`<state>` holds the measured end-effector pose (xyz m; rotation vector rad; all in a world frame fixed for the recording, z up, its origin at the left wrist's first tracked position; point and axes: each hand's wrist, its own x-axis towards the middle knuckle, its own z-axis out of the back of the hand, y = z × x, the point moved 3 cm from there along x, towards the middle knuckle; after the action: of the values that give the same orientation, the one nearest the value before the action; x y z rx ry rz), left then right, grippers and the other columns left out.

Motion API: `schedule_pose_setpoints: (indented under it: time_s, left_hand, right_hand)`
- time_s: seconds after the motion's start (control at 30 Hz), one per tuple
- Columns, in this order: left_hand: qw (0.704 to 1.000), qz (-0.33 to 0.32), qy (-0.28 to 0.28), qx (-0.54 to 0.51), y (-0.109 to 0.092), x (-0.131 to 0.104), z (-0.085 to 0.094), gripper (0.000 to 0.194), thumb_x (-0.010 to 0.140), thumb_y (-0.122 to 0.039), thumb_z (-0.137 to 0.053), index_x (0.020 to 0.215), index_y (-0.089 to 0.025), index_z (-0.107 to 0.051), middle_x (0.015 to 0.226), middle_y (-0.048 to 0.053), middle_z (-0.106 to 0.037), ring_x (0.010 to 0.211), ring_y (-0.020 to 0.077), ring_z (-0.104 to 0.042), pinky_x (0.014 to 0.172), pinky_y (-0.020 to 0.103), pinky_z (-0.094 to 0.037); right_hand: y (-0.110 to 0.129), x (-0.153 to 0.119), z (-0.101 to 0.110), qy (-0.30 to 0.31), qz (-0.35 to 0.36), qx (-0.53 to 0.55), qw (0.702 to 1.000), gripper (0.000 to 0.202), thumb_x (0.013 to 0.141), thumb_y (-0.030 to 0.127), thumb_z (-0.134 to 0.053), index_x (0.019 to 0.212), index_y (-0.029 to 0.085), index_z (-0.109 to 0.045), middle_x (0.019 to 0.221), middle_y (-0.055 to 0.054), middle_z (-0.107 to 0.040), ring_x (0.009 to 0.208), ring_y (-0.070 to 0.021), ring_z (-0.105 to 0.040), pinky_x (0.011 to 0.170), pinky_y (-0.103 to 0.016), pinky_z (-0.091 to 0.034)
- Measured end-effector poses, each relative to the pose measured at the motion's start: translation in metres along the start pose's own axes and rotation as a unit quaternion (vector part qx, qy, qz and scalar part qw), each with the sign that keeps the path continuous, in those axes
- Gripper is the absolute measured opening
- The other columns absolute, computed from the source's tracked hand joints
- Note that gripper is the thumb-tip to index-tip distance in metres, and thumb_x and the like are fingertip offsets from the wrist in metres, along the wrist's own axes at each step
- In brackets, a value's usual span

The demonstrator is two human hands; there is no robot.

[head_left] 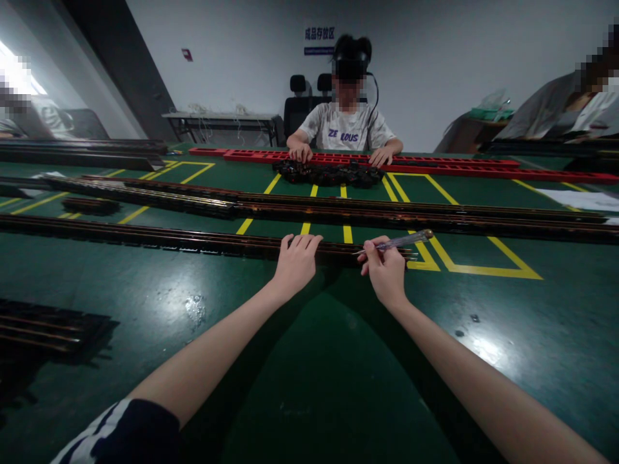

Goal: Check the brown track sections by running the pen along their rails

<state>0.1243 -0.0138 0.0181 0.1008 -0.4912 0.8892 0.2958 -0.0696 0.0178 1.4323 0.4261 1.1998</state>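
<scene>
Green tabletop [309,386]. R hand [387,274]: fingers gripping slim clear-handled tool [403,241], axis approx. L–R, butt R & up, tip L at long dark copper-lined strip [217,244]; tip indistinct. L hand [296,265]: fingers open, bent on strip. Strip: horiz. L–R, L end cut off, part hidden by hands. Beyond: dark strips [387,215], red slotted rails [449,167], seated person [345,129].

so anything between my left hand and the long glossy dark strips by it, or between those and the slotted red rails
Nothing visible blocks your left hand; its fingers are at the strips. Between those and the red rails lie a second long dark bundle and, beyond it, a lumpy black clump.
</scene>
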Motion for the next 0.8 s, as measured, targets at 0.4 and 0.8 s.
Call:
schedule_pose_setpoints:
  time_s: [0.4, 0.8]
  left_hand:
    - [1.000, 0.004, 0.006, 0.001, 0.0013, 0.0002, -0.0003, 0.044, 0.087, -0.005, -0.037, 0.125, -0.014, -0.057, 0.124, 0.010, -0.065, 0.117, 0.0234, -0.057, 0.106, 0.047, -0.035]
    - [1.000, 0.007, 0.004, -0.001, 0.0032, -0.0003, -0.0002, 0.041, 0.090, -0.009, -0.036, 0.125, -0.015, -0.056, 0.123, 0.010, -0.065, 0.117, 0.0224, -0.057, 0.106, 0.045, -0.035]
  right_hand:
    - [0.0007, 0.0000, -0.0005, 0.007, 0.001, 0.007, 1.000, 0.031, 0.087, 0.048, -0.054, 0.076, 0.019, -0.051, 0.059, 0.001, -0.060, 0.041, -0.0101, -0.053, 0.039, -0.022, -0.041]
    - [-0.0008, 0.0001, -0.0002, 0.005, 0.010, -0.004, 1.000, 0.032, 0.087, 0.049, -0.053, 0.076, 0.019, -0.051, 0.060, 0.001, -0.060, 0.041, -0.0090, -0.052, 0.038, -0.020, -0.042]
